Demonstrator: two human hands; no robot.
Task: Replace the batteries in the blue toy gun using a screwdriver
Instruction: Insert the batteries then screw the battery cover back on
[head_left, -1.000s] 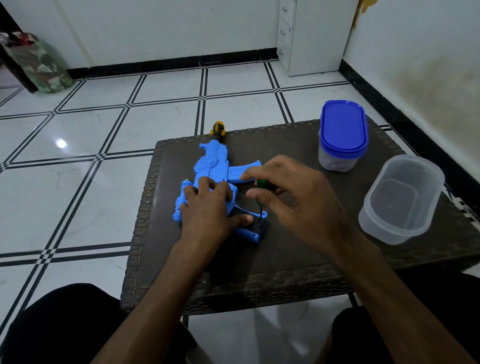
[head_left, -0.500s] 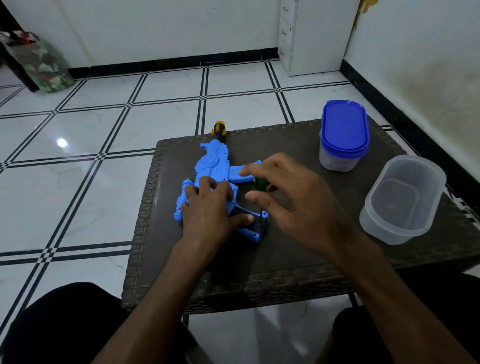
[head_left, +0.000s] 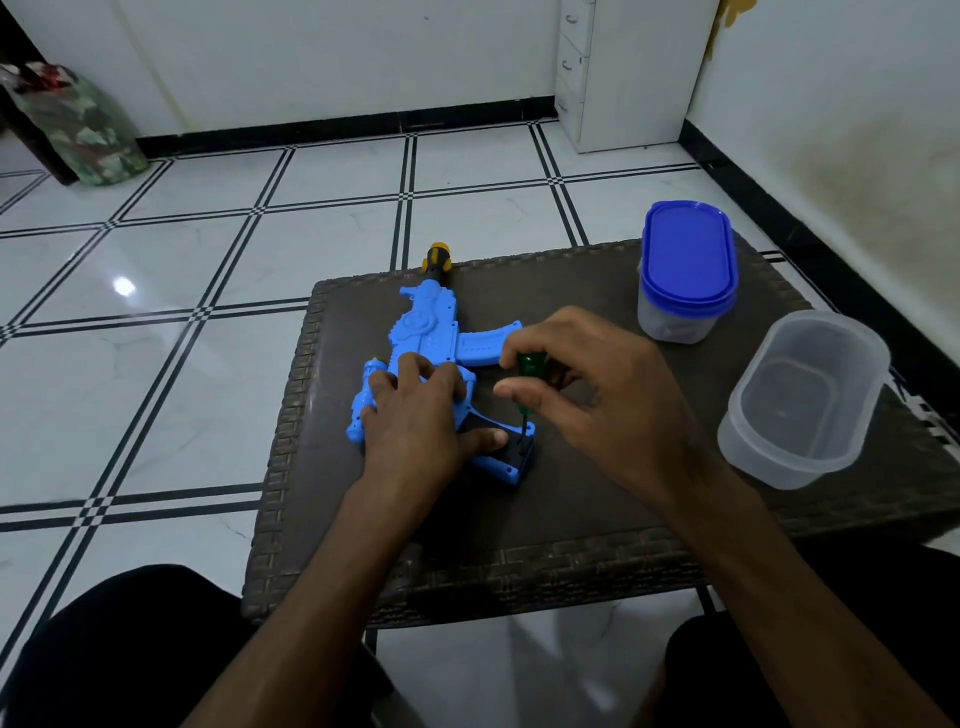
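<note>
The blue toy gun (head_left: 434, 340) lay on its side on the dark woven tabletop (head_left: 597, 519), muzzle pointing away from the person and grip toward them. The left hand (head_left: 415, 415) rested flat on the body, fingers spread and fairly straight, thumb reaching toward the dark panel on the grip. The right hand (head_left: 597, 395) pinched the green handle of the screwdriver (head_left: 530, 366) between thumb and fingers, the thin shaft running down toward the grip's end.

The gun looked like hollow moulded plastic: probably light, stiff and smooth, so apt to skate under turning pressure. Pressing on the broad body, as the left hand did, seemed the sound hold; the thin magazine and the muzzle looked the weaker places.

The screw itself and the driver's tip were too small and dark to make out, so whether the tip was seated could not be told. The left hand covered the trigger area.
</note>
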